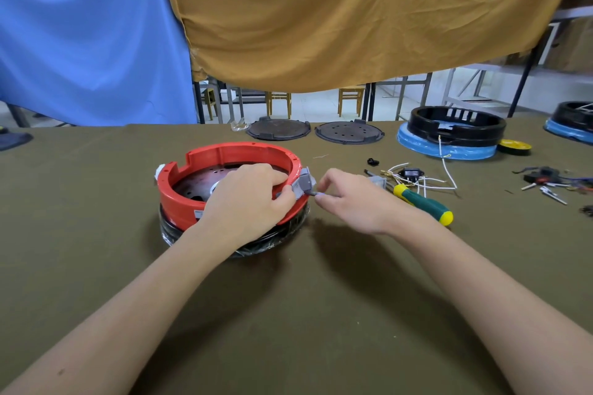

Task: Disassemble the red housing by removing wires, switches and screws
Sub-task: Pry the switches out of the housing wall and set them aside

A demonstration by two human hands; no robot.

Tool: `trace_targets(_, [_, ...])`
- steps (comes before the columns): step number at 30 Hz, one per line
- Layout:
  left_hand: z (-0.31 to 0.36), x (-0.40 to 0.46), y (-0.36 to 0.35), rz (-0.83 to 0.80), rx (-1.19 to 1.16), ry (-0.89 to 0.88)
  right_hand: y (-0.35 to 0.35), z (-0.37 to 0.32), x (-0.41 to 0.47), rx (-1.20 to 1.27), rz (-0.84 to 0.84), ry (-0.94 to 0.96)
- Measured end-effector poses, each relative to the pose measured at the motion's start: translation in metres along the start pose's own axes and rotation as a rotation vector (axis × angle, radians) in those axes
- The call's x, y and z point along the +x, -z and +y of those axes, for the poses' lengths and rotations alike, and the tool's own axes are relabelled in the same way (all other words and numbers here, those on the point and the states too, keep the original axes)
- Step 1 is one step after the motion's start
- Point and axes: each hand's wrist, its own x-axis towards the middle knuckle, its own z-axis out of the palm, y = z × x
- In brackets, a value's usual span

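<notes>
The round red housing [224,154] stands on a black plastic-wrapped base in the middle of the table. My left hand [247,199] reaches over its near rim, fingers curled inside the wall and thumb outside, gripping the rim next to a grey switch block [304,183] on the housing's right side. My right hand [349,199] pinches a small grey part at the outer end of that switch block. Just to the right lie a screwdriver [423,204] with a green and yellow handle and a pile of removed white wires [420,178] with a black socket.
Two dark round plates [278,129] [349,132] lie at the table's far edge. A black housing on a blue base [449,135] stands at the back right, another [574,122] at the far right edge. Loose connectors and wires [552,181] lie at right. Cloths hang behind.
</notes>
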Motion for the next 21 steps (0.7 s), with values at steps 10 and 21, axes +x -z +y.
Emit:
trace_targets(10, [-0.004, 0.001, -0.002, 0.009, 0.063, -0.009, -0.022, 0.008, 0.017, 0.232, 0.123, 0.133])
trace_targets(21, [-0.018, 0.002, -0.006, 0.020, 0.084, -0.058, 0.009, 0.040, 0.011, 0.310, 0.268, -0.090])
